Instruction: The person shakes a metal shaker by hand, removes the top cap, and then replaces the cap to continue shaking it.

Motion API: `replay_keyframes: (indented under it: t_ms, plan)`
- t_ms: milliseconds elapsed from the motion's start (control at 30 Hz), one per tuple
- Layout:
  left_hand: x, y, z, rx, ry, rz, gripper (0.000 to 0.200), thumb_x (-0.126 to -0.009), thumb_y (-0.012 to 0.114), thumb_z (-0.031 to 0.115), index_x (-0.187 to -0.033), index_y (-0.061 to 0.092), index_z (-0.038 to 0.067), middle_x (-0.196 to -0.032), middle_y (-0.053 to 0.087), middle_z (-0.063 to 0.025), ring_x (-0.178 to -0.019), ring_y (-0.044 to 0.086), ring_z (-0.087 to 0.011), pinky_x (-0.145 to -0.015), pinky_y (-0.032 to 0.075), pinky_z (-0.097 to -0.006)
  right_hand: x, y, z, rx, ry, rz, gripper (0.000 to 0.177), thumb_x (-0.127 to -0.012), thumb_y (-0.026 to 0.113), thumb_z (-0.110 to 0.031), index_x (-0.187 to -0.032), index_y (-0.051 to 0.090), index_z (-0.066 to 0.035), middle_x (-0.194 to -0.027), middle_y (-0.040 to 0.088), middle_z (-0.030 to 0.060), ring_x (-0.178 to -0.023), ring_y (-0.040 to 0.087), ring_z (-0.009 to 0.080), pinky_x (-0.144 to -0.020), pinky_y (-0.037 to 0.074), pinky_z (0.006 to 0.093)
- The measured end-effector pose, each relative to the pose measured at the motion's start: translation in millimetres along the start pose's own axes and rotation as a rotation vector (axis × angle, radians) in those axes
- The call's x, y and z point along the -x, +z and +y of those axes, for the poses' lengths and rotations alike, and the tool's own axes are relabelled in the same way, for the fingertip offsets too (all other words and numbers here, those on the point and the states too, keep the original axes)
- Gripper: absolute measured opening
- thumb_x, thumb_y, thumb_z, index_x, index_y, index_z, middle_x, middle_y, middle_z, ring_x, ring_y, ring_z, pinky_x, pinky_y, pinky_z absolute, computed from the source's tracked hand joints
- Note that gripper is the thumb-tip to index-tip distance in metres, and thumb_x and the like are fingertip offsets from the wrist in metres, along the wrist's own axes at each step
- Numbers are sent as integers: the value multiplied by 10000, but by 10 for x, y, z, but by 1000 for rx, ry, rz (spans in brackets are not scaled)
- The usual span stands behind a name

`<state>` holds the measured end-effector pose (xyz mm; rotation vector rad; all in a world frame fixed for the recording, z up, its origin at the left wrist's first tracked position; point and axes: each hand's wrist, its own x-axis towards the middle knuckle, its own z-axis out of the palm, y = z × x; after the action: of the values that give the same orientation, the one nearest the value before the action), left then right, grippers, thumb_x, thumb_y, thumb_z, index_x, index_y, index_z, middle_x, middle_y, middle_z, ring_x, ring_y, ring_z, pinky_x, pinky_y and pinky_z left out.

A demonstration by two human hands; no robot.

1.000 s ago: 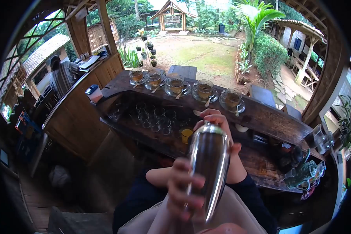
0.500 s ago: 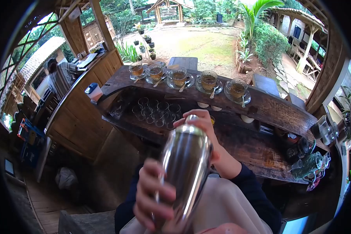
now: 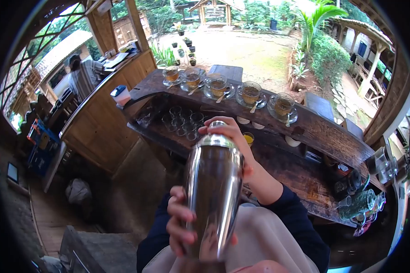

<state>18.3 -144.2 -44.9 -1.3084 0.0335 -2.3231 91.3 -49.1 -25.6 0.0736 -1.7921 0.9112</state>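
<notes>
A shiny steel shaker (image 3: 215, 191) is held nearly upright, close to my chest. Around its lower left side wrap the fingers of my left hand (image 3: 181, 220). My right hand (image 3: 232, 141) is closed over its cap and shoulder. Beyond it on the wooden counter (image 3: 323, 133) stand several glass cups of amber drink (image 3: 250, 92), each on a glass saucer with a spoon. Empty glasses (image 3: 183, 120) sit on the lower shelf behind the shaker, left of a glass of yellow liquid (image 3: 248, 138).
A lidded container (image 3: 120, 94) stands at the counter's left end. Glass jars and mugs (image 3: 360, 204) are at the right. A person in a striped top (image 3: 84, 79) is at another wooden counter on the left. A pale bag (image 3: 78, 191) lies on the floor.
The shaker has become more upright, with both hands still on it. The surroundings have shifted slightly right in view, and the yellow liquid shows more clearly.
</notes>
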Motion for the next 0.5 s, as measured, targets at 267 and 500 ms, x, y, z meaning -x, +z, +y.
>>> replay_keyframes:
  t_ms: [267,500]
  plan:
    - [335,-284,-756,-237,-618,-496,898,-613,824,142,-1310,267,42,-1258,443,-189,-1129,480,-244,-957,387,-375,429,-235,961,-476,622,278,557,-966,267,-441,-1208,476,15,-1139,571,115,-1038,560,218,-926,425,336]
    - [-335,-363,-109,257,131,-153,946,-571,851,354,-1344,348,141,-1196,514,1,-1117,477,-282,-1024,211,-404,-118,250,138,62,-125,-123,883,-726,481,-725,-1216,468,10,-1174,496,219,-1149,468,346,-928,392,411]
